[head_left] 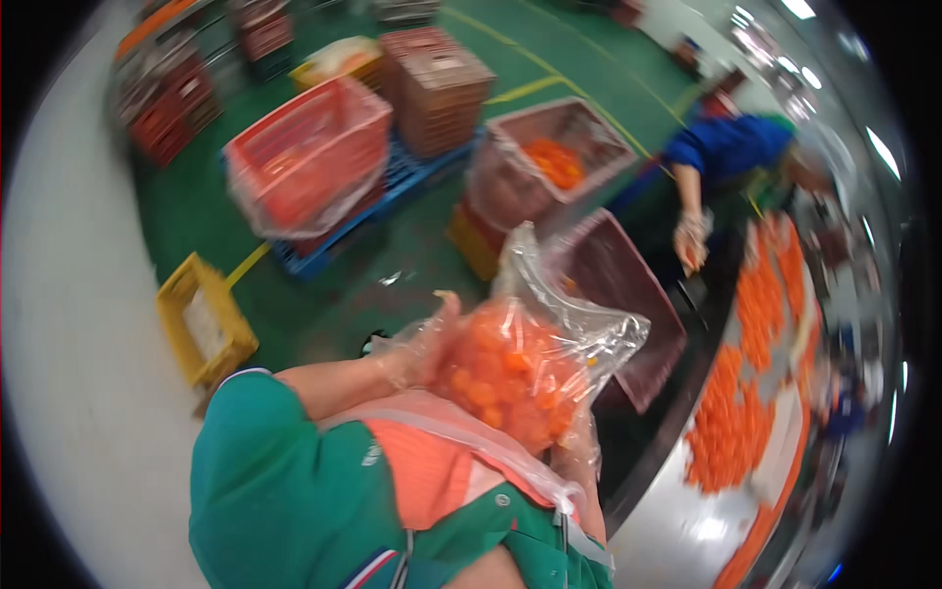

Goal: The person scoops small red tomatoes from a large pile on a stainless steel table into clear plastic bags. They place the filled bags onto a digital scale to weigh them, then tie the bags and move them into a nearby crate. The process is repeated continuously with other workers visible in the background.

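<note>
A clear plastic bag (510,373) full of orange carrot pieces is held up against my front, its loose mouth standing open toward the upper right. My left hand (424,339), in a thin clear glove, presses on the bag's left side with a fingertip pointing up. On the lower right, my right hand (581,442), also gloved, supports the bag; its fingers are mostly hidden behind the plastic. Just beyond the bag, a dark red tub (643,324) stands tilted.
A lined crate (564,113) with orange pieces stands ahead, and a red lined crate (309,147) rests on a blue pallet (417,167). A yellow crate (231,344) lies left. At right, a co-worker (731,147) leans over a metal table (711,525) bearing peeled carrots (731,432).
</note>
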`<state>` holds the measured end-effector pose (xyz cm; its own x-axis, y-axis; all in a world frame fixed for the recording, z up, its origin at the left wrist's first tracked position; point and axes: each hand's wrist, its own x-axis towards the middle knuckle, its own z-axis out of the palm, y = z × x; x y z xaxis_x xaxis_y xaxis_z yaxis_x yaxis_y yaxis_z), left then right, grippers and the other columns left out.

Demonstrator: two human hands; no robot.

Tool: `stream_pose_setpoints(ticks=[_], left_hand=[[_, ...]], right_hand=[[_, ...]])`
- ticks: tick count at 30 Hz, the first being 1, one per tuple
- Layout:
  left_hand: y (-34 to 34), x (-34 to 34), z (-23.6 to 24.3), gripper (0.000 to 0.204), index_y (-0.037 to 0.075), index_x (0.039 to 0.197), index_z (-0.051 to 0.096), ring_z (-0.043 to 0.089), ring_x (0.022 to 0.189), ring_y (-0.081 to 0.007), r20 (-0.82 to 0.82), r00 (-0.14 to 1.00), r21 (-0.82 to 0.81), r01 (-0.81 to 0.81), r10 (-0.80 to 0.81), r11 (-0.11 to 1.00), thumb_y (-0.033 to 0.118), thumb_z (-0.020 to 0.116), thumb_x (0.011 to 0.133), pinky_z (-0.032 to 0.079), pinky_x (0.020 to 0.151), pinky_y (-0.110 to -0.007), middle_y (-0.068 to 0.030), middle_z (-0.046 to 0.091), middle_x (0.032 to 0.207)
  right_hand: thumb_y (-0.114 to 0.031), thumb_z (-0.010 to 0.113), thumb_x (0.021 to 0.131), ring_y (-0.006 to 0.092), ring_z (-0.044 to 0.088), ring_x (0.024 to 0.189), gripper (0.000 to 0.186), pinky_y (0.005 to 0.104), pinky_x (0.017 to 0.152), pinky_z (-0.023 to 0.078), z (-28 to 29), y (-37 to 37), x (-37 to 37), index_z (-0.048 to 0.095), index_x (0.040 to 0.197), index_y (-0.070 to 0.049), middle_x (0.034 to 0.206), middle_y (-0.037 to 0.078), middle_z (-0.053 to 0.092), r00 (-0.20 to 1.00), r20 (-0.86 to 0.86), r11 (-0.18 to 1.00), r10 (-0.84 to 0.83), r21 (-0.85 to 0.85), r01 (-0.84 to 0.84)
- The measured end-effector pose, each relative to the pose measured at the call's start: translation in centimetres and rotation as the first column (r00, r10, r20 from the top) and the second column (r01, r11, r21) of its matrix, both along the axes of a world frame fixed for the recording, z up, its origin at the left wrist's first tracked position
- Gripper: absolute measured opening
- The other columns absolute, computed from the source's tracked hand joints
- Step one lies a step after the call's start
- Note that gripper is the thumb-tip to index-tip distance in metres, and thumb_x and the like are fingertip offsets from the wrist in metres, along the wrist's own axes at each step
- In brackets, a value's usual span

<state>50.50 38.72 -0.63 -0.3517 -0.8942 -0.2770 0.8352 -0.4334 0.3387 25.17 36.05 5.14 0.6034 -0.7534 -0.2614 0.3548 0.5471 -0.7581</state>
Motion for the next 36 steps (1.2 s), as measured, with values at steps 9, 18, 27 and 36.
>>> stream_pose_setpoints(ticks=[9,18,27,36], left_hand=[[3.2,9.2,0.3,0.093,0.017,0.154,0.019,0.036,0.138,-0.0246,0.078,0.923,-0.124,-0.365,0.376,0.923,0.042,0.073,0.083,0.032,0.114,-0.044,-0.0068,0.035,0.151],[3.7,20.3,-5.0,0.074,0.014,0.151,0.028,0.043,0.135,-0.0283,0.049,0.757,0.187,-0.648,0.652,0.739,0.036,0.065,0.091,0.034,0.114,-0.048,-0.0102,0.042,0.148],[0.2,33.9,-4.6,0.07,0.008,0.149,0.029,0.05,0.13,-0.0302,0.023,0.596,0.051,-0.802,0.802,0.595,0.024,0.065,0.092,0.042,0.108,-0.05,-0.0152,0.046,0.143],[-5.1,45.1,-3.8,0.05,0.001,0.138,0.044,0.06,0.118,-0.0316,0.002,0.54,0.27,-0.81,0.841,0.52,0.018,0.059,0.093,0.05,0.101,-0.051,-0.0182,0.057,0.131]], right_hand=[[-0.006,0.071,0.079,0.0237,0.039,0.137,0.094,0.0371,0.11,0.037,-3.9,-8.8,14.5,0.017,0.156,-0.012,0.149,0.011,0.038,0.917,-0.167,0.932,0.362,0.08,-0.353],[-0.007,0.071,0.082,0.0256,0.037,0.139,0.088,0.0398,0.112,0.036,-5.2,-14.0,33.8,0.022,0.154,-0.011,0.152,0.013,0.034,0.687,-0.137,0.684,0.713,0.353,-0.639],[0.004,0.071,0.076,0.026,0.048,0.131,0.088,0.0414,0.107,0.045,-3.3,-18.2,51.2,0.027,0.152,-0.007,0.145,0.015,0.044,0.579,-0.088,0.584,0.81,0.215,-0.783],[-0.006,0.066,0.085,0.0284,0.07,0.099,0.053,0.0447,0.081,0.06,-4.8,-24.9,64.6,0.049,0.136,-0.002,0.12,0.017,0.065,0.469,-0.223,0.519,0.854,0.325,-0.79]])
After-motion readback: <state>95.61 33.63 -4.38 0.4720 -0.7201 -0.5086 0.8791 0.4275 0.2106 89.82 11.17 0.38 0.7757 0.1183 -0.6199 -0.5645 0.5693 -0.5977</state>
